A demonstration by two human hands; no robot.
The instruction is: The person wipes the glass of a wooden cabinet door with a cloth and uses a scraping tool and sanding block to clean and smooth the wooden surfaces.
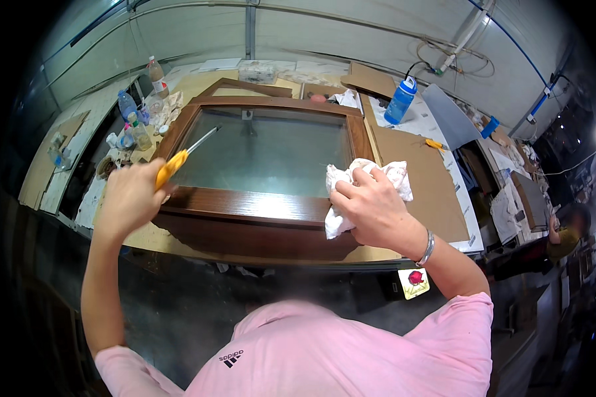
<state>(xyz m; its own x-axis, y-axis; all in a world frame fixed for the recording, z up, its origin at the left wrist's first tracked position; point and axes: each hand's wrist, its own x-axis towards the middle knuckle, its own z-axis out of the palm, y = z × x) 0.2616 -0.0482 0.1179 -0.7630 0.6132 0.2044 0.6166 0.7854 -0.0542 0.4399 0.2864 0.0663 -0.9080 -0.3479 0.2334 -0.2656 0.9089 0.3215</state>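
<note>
In front of me on the table lies a brown wooden cabinet piece, its frame (pixel 258 204) set around a glass panel (pixel 271 152). My left hand (pixel 131 198) is closed round the yellow handle of a tool (pixel 173 167) with a long, thin metal shaft or blade. It points up and right over the left side of the frame; the exact kind of tool is unclear. My right hand (pixel 372 206) grips a crumpled white cloth (pixel 397 177) against the frame's near right corner. Part of the cloth is hidden beneath my fingers.
Several bottles and jars (pixel 138 132) crowd the table's left side. Right of the frame lie brown cardboard (pixel 420 178) and a small yellow-handled tool (pixel 435 143), with a blue water bottle (pixel 400 102) behind. Wood pieces (pixel 242 86) sit at the back. Another person (pixel 563 241) is far right.
</note>
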